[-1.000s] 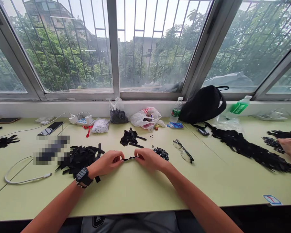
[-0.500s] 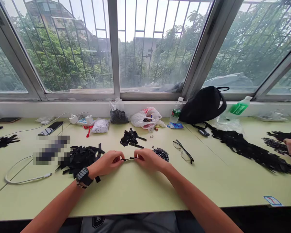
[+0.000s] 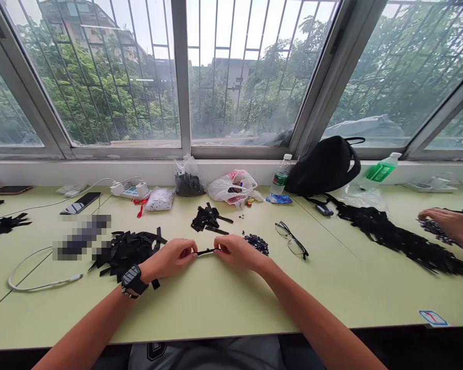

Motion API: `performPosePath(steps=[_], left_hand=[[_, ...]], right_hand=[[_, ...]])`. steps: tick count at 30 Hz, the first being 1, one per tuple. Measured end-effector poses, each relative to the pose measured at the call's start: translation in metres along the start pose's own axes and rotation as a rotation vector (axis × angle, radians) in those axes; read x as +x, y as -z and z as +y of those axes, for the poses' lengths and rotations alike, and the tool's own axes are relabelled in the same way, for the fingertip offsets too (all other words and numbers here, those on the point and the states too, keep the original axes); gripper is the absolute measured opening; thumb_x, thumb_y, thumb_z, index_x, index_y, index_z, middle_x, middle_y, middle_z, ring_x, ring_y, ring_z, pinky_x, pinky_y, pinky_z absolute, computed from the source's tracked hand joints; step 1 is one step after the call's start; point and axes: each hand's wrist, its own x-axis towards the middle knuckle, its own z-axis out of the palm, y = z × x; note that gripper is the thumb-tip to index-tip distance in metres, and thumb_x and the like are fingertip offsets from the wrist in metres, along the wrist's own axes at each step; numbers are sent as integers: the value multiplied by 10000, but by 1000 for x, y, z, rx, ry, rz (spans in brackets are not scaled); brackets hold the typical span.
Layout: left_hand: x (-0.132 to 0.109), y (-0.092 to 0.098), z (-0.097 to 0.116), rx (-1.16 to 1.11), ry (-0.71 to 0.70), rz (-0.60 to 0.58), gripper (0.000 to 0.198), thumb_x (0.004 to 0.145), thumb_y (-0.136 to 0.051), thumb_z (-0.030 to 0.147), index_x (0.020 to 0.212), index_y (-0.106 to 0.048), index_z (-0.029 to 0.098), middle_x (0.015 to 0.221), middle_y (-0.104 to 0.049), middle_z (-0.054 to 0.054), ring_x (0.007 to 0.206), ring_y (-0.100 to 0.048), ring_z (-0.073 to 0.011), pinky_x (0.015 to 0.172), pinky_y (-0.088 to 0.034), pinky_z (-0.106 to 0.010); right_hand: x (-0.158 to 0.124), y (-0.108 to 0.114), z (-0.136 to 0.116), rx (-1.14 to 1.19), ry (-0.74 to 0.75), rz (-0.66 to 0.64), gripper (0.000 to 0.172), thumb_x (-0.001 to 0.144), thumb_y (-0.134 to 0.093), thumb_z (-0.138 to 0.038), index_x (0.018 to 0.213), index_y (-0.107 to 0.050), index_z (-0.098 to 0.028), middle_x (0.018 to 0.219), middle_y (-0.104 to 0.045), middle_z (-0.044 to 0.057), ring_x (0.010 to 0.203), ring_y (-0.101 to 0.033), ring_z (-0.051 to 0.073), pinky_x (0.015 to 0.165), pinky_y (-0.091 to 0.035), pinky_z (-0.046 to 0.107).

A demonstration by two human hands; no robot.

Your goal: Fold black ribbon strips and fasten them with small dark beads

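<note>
Fingers (image 3: 188,250) of both hands pinch a short black strip (image 3: 206,252) over the table

Both hands hold the strip's two ends, closed on it just in front of the body, with a short length showing between them. The strip is the one piece in hand, and it is too small to show any detail of its join or fastening. The left hand (image 3: 165,258), with a black watch (image 3: 131,277) on its wrist, sits just beside a large heap of black strips (image 3: 125,252). The right hand (image 3: 237,253) is nearest a mound of dark beads (image 3: 256,244), and a few tiny studs (image 3: 240,218) lie farther up the table (image 3: 200,303).

A smaller black bunch (image 3: 207,220) lies ahead of the hands, and a clear bag of dark pieces (image 3: 187,184) stands by the window. Far right, a long black band of strips (image 3: 389,237) stretches along the table, and a co-worker's hand (image 3: 445,223) rests on a patch of dark beads (image 3: 434,231). Plenty of material lies on the table, but whether the heaps are finished or raw cannot be told from here
</note>
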Motion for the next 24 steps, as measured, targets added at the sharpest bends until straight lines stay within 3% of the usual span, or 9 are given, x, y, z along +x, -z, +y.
performPosePath(steps=[24], left_hand=[[0, 1, 0, -2, 10, -14, 139, 1005, -566, 280, 974, -678, 204, 695, -534, 33, 644, -457, -137, 603, -341, -240]], right_hand=[[0, 3, -1, -24, -17, 11, 69, 896, -623, -147, 853, -639, -198, 700, -587, -38, 653, -450, 111, 623, -270, 236]])
